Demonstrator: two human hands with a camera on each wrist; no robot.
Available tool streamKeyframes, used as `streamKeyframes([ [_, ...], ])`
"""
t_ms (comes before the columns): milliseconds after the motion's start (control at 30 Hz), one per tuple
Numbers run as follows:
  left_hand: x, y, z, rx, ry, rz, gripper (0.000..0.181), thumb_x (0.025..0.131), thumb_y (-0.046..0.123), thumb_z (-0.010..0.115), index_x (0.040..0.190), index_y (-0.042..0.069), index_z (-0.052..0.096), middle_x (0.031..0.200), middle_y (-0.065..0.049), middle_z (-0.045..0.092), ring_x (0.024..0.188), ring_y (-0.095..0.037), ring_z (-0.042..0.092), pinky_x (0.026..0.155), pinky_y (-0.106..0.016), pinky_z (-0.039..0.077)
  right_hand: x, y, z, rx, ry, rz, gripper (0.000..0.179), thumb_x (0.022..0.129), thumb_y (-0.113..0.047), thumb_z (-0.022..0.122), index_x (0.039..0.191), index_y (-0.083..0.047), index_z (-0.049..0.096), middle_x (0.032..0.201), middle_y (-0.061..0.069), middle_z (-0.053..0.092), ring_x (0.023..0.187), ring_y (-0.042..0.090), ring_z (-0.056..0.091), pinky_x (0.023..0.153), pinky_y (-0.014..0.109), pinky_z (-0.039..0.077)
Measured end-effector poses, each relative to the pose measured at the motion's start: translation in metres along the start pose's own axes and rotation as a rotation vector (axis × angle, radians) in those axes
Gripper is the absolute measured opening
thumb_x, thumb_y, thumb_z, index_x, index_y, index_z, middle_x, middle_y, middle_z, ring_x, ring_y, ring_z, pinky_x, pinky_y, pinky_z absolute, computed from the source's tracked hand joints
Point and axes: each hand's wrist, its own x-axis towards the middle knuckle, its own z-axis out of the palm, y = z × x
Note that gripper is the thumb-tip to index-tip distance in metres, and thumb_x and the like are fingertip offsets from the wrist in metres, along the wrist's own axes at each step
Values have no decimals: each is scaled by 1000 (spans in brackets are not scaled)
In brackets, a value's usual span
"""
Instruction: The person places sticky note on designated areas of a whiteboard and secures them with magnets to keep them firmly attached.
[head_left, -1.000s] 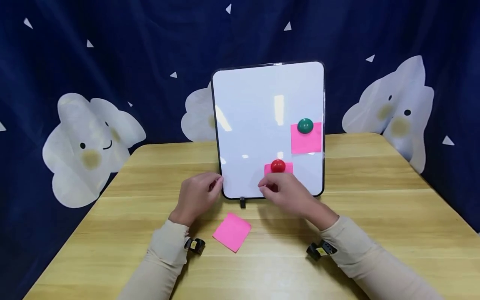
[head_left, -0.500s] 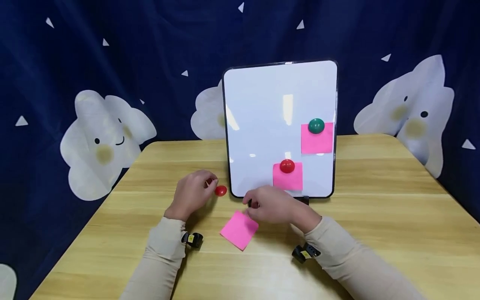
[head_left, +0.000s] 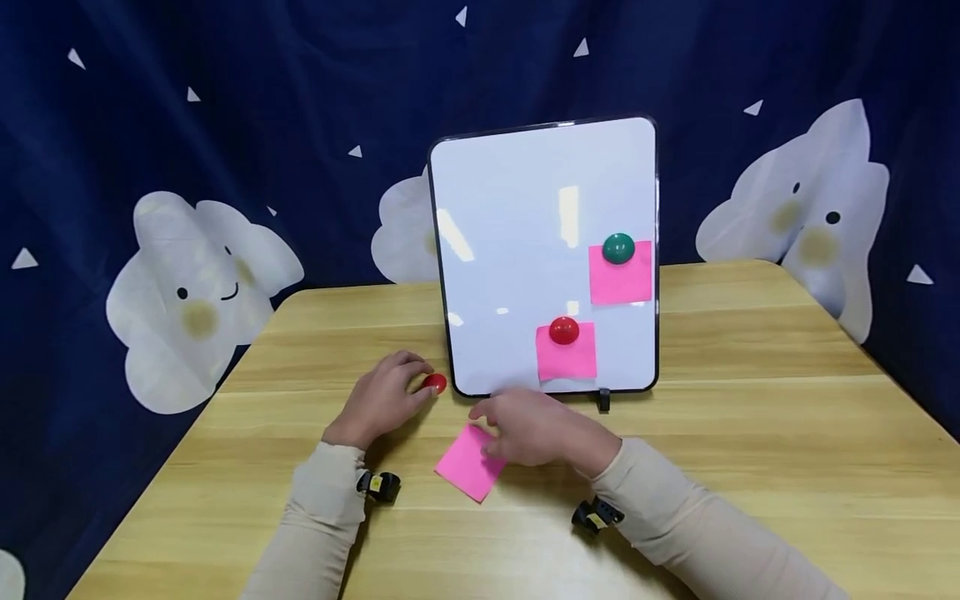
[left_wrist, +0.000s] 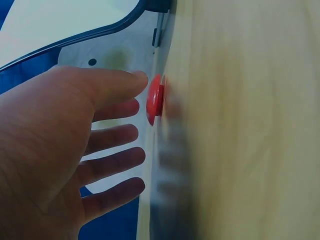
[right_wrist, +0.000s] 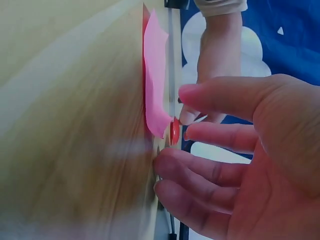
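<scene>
My left hand [head_left: 381,402] is beside a round red magnet [head_left: 437,382] that rests on the table [head_left: 337,533]. In the left wrist view its fingers are spread and apart, the thumb tip close over the magnet [left_wrist: 154,100]. My right hand [head_left: 536,427] reaches over a loose pink sticky note [head_left: 463,468], its fingertips overlapping the upper right corner. In the right wrist view the fingers are loosely bent, nothing between them, and the note [right_wrist: 156,75] curls up a little from the table.
A white magnetic board [head_left: 502,225] with a black rim stands upright behind the hands. On it, a green magnet [head_left: 618,249] holds one pink note [head_left: 621,285] and a red magnet [head_left: 564,331] another [head_left: 567,361]. A dark blue cloud-print curtain [head_left: 315,75] hangs behind.
My right hand has come down from the lower note on the board to the loose note. My left hand has drawn back slightly from the board's edge, and its fingers have spread by the red magnet.
</scene>
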Motion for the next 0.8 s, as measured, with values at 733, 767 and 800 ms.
streamKeyframes([
  [733, -2, 1, 1, 30, -14, 48, 25, 92, 31, 73, 113, 17, 75, 119, -4, 66, 110, -25, 63, 87, -48, 53, -3, 3, 7, -119, 7, -183, 41, 85, -6, 71, 123, -22, 73, 122, -11, 66, 110, 10, 60, 93, 31, 49],
  [767, -2, 1, 1, 34, -11, 49, 26, 91, 31, 74, 112, 17, 75, 119, -4, 67, 109, -25, 63, 87, -48, 53, -3, 3, 8, -113, 14, -177, 41, 84, -4, 70, 121, -21, 73, 121, -12, 66, 109, 10, 60, 92, 31, 49],
  [800, -2, 1, 2, 36, -10, 44, 25, 91, 32, 74, 112, 17, 75, 118, -4, 67, 109, -25, 63, 86, -48, 53, -3, 2, 8, -108, 17, -165, 42, 85, -2, 69, 121, -22, 73, 121, -12, 66, 109, 11, 60, 91, 31, 49],
])
